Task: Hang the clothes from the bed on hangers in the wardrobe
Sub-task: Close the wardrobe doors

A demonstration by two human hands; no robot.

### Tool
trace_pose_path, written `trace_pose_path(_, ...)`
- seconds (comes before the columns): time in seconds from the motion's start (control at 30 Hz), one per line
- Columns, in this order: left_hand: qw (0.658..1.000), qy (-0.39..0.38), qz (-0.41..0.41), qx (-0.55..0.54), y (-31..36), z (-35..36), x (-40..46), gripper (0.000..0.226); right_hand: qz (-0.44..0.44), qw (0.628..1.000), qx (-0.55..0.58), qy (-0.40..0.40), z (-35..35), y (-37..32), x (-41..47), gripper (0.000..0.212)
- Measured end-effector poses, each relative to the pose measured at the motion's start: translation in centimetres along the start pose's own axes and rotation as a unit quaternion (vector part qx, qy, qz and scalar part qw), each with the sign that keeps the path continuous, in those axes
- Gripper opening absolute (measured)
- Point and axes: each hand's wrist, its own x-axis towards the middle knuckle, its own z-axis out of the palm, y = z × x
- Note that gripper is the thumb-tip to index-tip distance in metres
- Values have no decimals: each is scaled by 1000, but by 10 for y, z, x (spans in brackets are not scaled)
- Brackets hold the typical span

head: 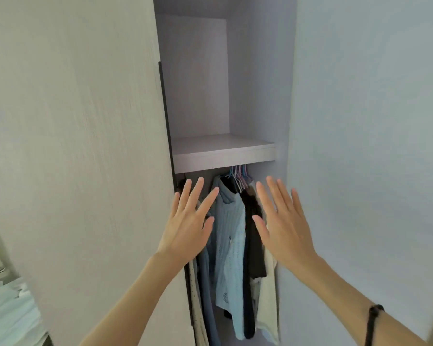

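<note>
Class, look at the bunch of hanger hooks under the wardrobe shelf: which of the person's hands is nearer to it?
Right. The right hand is raised just below and right of the hanger hooks; the left hand is farther off, below and left.

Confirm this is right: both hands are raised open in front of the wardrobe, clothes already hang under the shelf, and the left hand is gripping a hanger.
Not quite. In the head view the left hand grips nothing: its fingers are spread and straight, like the right hand's. Both hands are raised open in front of the wardrobe, and clothes already hang under the shelf, with the hangers above them.
</note>
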Motion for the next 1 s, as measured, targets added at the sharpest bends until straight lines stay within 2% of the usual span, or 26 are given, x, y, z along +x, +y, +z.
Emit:
trace_pose_path(0.13, 997, 39, 63, -27, 70, -5, 12, 63, 38, 999, -29, 6, -57, 55, -30, 54)
trace_pose_path(0.27, 992, 47, 108, -44, 136, -8, 24, 63, 80, 995, -48, 48, -106, 104, -49, 53)
trace_pose_path(0.43, 989, 61, 129, -48, 204, -1, 42, 63, 145, 987, -11, 70, -143, 163, -64, 59)
trace_pose_path(0.5, 989, 60, 129, -46, 229, 4, 51, 64, 176, 981, 48, 63, -150, 185, -68, 61)
trace_pose_path(0.6, 988, 52, 133, -51, 263, 11, 63, 64, 224, 944, 243, -5, -158, 208, -71, 63)
trace_pose_path(0.73, 989, 44, 137, -31, 284, 19, 66, 60, 195, 917, 348, -17, -163, 230, -80, 48)
trace_pose_path(0.87, 992, 61, 107, -25, 277, 8, 65, 57, 157, 893, 419, -46, -168, 229, -76, 46)
trace_pose_path(1.0, 992, 77, 72, -65, 268, -5, 60, 62, 67, 877, 473, -61, -162, 206, -67, 46)
